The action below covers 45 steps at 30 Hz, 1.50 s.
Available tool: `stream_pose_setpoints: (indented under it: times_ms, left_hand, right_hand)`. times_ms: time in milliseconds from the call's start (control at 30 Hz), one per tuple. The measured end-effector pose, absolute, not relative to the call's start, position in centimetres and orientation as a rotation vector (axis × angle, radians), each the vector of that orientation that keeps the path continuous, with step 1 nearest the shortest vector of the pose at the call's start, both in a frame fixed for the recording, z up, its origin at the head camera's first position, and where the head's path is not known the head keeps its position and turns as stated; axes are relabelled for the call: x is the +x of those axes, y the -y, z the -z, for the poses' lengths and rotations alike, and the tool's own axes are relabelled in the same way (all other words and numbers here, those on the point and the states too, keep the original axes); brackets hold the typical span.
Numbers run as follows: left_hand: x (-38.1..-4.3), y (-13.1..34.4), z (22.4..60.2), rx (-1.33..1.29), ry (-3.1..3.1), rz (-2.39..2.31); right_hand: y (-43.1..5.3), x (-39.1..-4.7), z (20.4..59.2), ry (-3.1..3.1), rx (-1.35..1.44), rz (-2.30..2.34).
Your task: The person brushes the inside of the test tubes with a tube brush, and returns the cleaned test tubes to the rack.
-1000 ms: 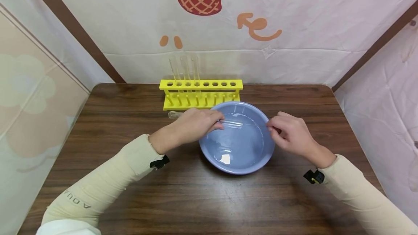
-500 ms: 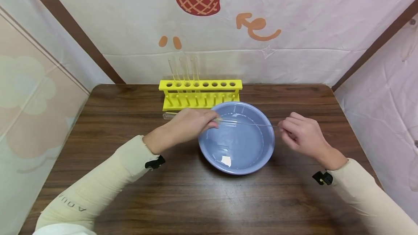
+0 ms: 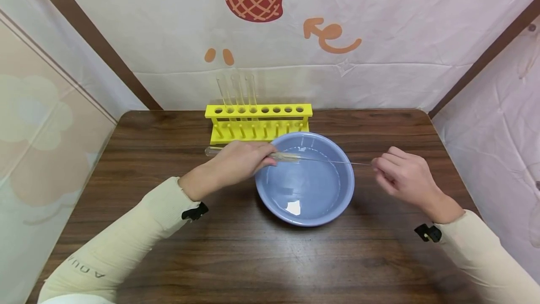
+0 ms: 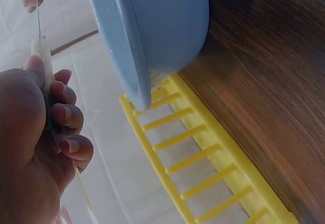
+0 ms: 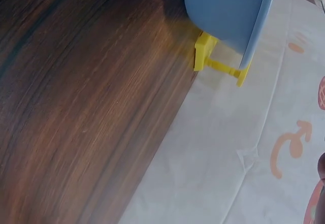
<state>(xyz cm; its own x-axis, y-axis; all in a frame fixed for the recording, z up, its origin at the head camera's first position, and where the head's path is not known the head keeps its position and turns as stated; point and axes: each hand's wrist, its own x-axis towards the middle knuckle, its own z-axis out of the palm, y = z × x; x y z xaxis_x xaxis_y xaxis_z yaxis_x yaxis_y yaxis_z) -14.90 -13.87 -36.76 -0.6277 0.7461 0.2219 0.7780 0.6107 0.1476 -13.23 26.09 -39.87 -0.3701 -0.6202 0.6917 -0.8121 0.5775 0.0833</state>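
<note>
My left hand [image 3: 236, 161] grips a clear glass test tube [image 4: 42, 49] lying nearly level above the far part of a blue basin [image 3: 270, 210]. The tube's rounded end [image 3: 212, 151] sticks out to the left of the hand. Pale bristles of a test tube brush [image 3: 288, 156] show near the tube's mouth, to the right of the left thumb. From there the brush's thin wire handle [image 3: 333, 161] runs right, past the basin rim. My right hand [image 3: 405, 175] pinches that wire's far end with curled fingers. Water in the basin reflects the light.
Behind the basin stands a yellow test tube rack [image 3: 257, 112], with three clear test tubes [image 3: 237, 90] upright in its left holes. The basin's far rim overlaps the rack in the head view. Everything stands on a dark wooden table [image 3: 270, 266], with a printed cloth wall [image 3: 168, 36] behind.
My right hand has moved right with the wire, and the bristles have come into view beside the left thumb. The left hand and tube have shifted slightly left.
</note>
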Motion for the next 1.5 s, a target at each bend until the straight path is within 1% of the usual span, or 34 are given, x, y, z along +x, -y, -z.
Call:
stream_pose_setpoints:
  times_ms: [467,733,1033,1500]
  left_hand:
    - [-14.8,14.7,36.8,-1.237,2.735,0.327]
    - [-14.8,15.2,37.1,-1.282,2.698,0.342]
    - [-14.7,15.5,37.0,-1.263,2.71,0.361]
    - [-14.6,16.0,37.1,-1.251,2.779,0.399]
  right_hand:
    - [-27.5,-13.1,39.7,2.044,1.132,-0.313]
    - [-28.2,-12.8,39.5,2.017,1.137,-0.283]
    - [-28.8,-12.7,39.4,1.97,1.12,-0.251]
    - [-28.8,-12.8,38.4,1.835,1.12,-0.23]
